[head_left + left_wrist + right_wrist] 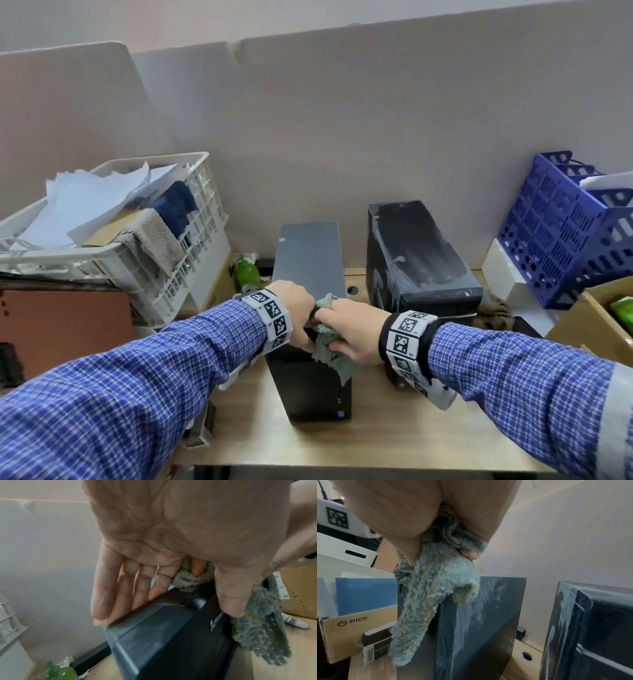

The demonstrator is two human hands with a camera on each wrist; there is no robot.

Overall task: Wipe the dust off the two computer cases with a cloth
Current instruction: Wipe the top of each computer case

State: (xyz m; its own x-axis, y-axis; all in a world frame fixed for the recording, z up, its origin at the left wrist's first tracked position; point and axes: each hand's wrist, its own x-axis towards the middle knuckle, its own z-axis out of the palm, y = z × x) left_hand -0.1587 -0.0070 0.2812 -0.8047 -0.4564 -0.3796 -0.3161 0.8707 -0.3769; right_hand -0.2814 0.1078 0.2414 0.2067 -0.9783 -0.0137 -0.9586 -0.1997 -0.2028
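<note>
Two computer cases stand on the wooden desk [394, 431]. The middle case [308, 257] has a grey top, and its side [479, 628] shows pale dust streaks. The right case [421, 250] is black with a dusty top. My right hand [352, 332] grips a bunched grey-green cloth [330, 353] at the middle case's front top edge, and the cloth [426, 595] hangs down the side. My left hand [296, 313] rests on the same edge, its fingers [109, 588] straight along the top and its thumb lying down the front beside the cloth [257, 635].
A white crate [191, 274] of papers and cloths stands at the left, with a green bottle [248, 270] beside it. At the right are a blue file rack [561, 233] and a cardboard box [589, 325]. A partition wall stands close behind the cases. A PICO box [351, 628] lies left of the middle case.
</note>
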